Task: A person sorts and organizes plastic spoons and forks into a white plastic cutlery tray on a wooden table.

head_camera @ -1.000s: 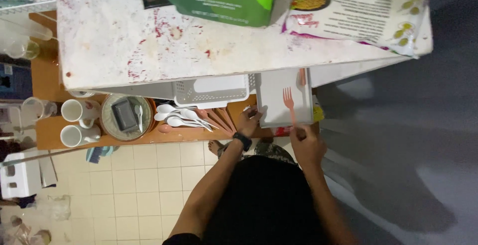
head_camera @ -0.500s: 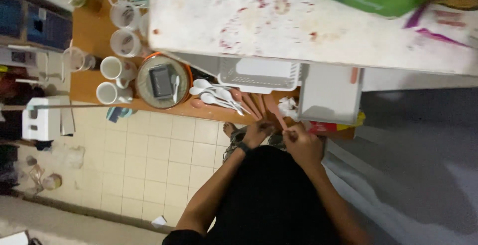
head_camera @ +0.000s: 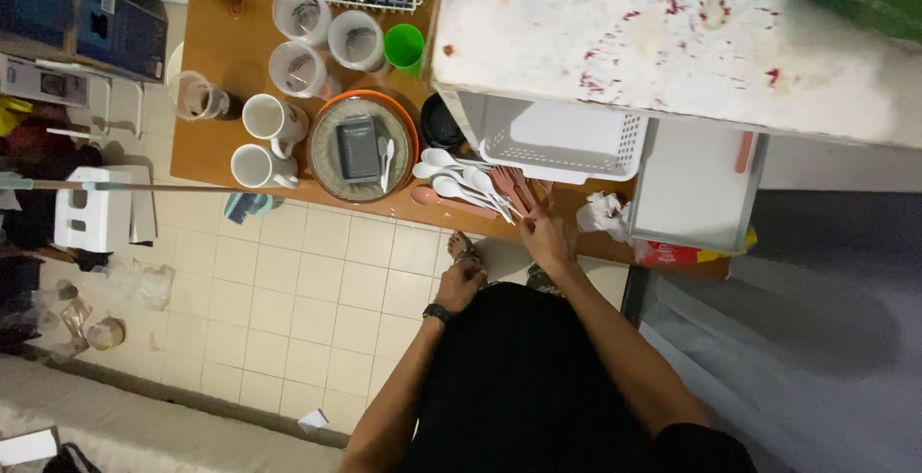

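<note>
Several pieces of plastic cutlery lie sorted at the front edge of the wooden bench: a fan of white spoons and, just beside them, a small group of pinkish-brown forks. We find the right hand spread flat with its fingertips at the near ends of the forks; its grip is open and, as far as we can see, closed on nothing. The left hand hangs below the bench edge, over the tiled floor; its fingers curl loosely, and we cannot tell whether it holds anything.

We judge the laying-out of cutlery well advanced, the spoons already lying grouped and the forks under the hand. One more pinkish utensil lies apart on the white tray to the right, and a crumpled white wrapper sits between tray and forks. A white perforated basket stands behind the cutlery. To the left stand two white mugs and an orange-rimmed bowl holding a dark container.
</note>
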